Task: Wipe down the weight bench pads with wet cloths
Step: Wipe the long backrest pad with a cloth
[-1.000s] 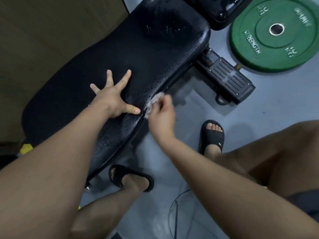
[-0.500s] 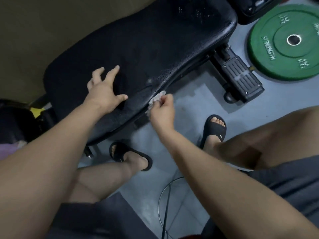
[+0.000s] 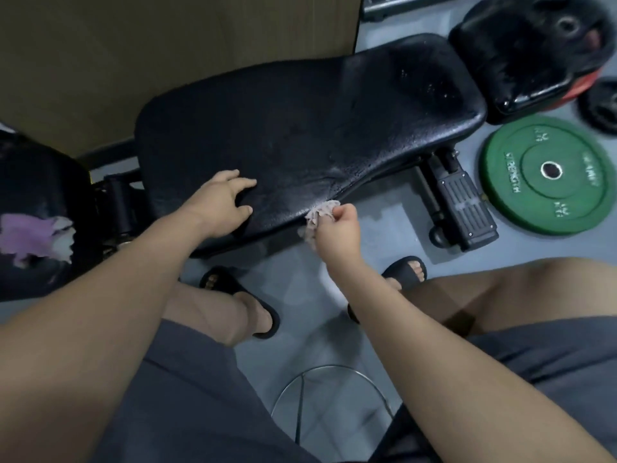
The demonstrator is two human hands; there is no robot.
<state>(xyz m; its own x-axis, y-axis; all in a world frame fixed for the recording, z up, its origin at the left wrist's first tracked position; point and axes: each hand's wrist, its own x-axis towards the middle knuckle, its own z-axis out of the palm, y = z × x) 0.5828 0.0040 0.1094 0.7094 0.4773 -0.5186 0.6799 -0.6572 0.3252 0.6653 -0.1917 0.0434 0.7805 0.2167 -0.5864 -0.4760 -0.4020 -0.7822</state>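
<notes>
1. Left hand (image 3: 222,202), splayed flat a second earlier, had curled its fingers on the bench pad (image 3: 300,128); its grip was loose and held nothing.
2. Cloth (image 3: 322,211) met the pad's near edge, pinched in the grip of the right hand (image 3: 337,233).
3. Green weight plate (image 3: 547,175) lay on the floor (image 3: 394,225).

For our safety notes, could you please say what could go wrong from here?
The right hand pinches a small cloth at the bench pad's edge; it could slip and drop. The left hand rests on the wet-looking pad and might slide. The green plate near the feet could trip.
</notes>
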